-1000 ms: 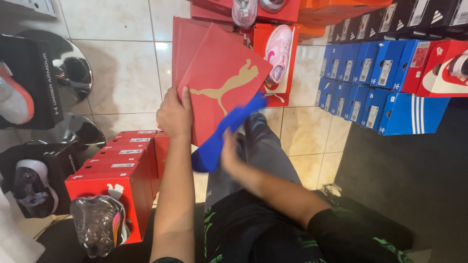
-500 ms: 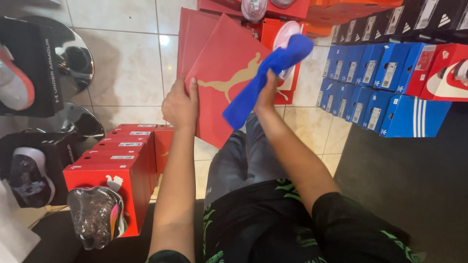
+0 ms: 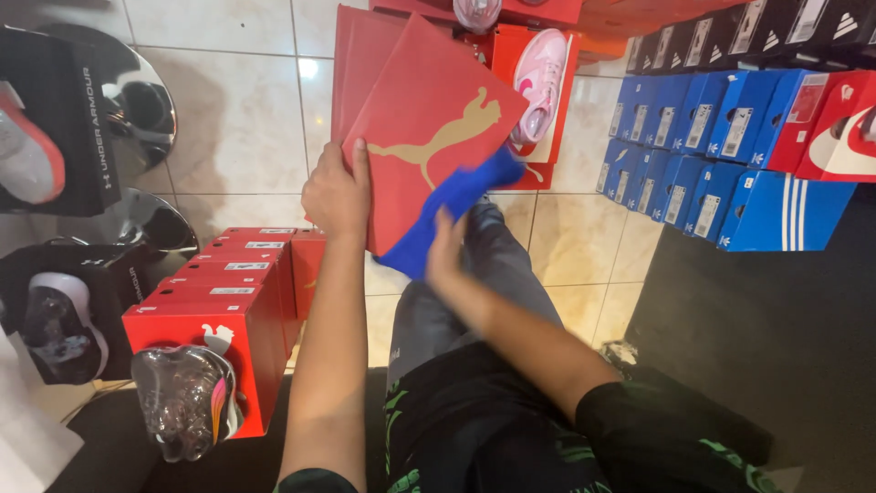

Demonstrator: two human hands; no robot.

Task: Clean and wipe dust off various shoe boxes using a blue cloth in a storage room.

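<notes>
Tiled floor (image 3: 237,119), red shoeboxes (image 3: 228,301) stacked left, blue boxes (image 3: 703,137) right | left hand (image 3: 336,194): fingers pinching red box lid (image 3: 429,128) by its lower-left edge, as before | right hand (image 3: 444,258): fingers closed on blue cloth (image 3: 452,205), now lower on the lid than half a second ago.

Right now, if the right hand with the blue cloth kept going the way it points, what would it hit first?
The right hand points up and away, with the blue cloth against the red shoebox lid held by the left hand. So it would meet that lid first; beyond it lies the open box with a pink sneaker, though depth is unclear.
</notes>
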